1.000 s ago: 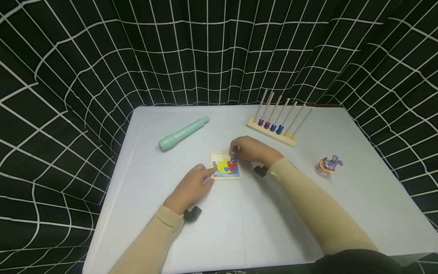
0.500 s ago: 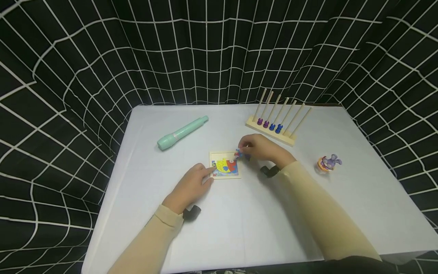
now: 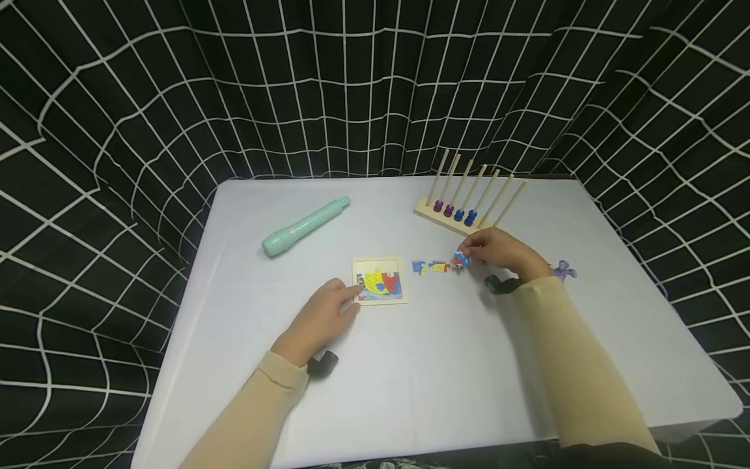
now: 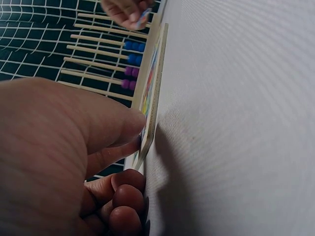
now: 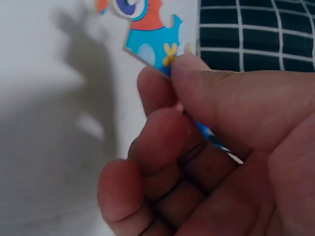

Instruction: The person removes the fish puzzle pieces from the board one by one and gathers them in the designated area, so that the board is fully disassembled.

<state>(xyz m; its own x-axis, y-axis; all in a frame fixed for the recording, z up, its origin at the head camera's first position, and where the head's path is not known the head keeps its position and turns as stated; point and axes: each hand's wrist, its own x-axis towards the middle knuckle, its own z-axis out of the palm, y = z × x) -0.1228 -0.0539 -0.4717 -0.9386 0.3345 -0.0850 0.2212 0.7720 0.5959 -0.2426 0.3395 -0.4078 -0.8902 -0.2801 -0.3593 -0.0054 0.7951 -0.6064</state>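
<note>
In the head view, my left hand [image 3: 319, 319] is at the lower left corner of a small wooden jigsaw puzzle board [image 3: 379, 301] with a yellow and red picture. Its index finger lies on the picture and its thumb is at the near edge; the left wrist view shows the other fingers curled beside the board. My right hand [image 3: 500, 251] pinches a blue and red puzzle piece [image 5: 152, 44] between thumb and forefinger, with an eye printed near it. Another blue-printed bit [image 5: 211, 135] shows behind its fingers. Two loose puzzle pieces [image 3: 419, 267] lie between board and right hand.
Behind the right hand stands a wooden peg rack [image 3: 445, 218] with purple and blue beads. A mint-green tube-shaped flashlight [image 3: 306, 226] lies at the back left. The purple toy figure [image 3: 564, 270] is partly hidden by the right sleeve. A black gridded curtain surrounds the white table [image 3: 457, 378].
My right hand has moved right, away from the board, with a puzzle piece in its fingers. Two pieces now lie beside the board. My left hand stays at the board's corner.
</note>
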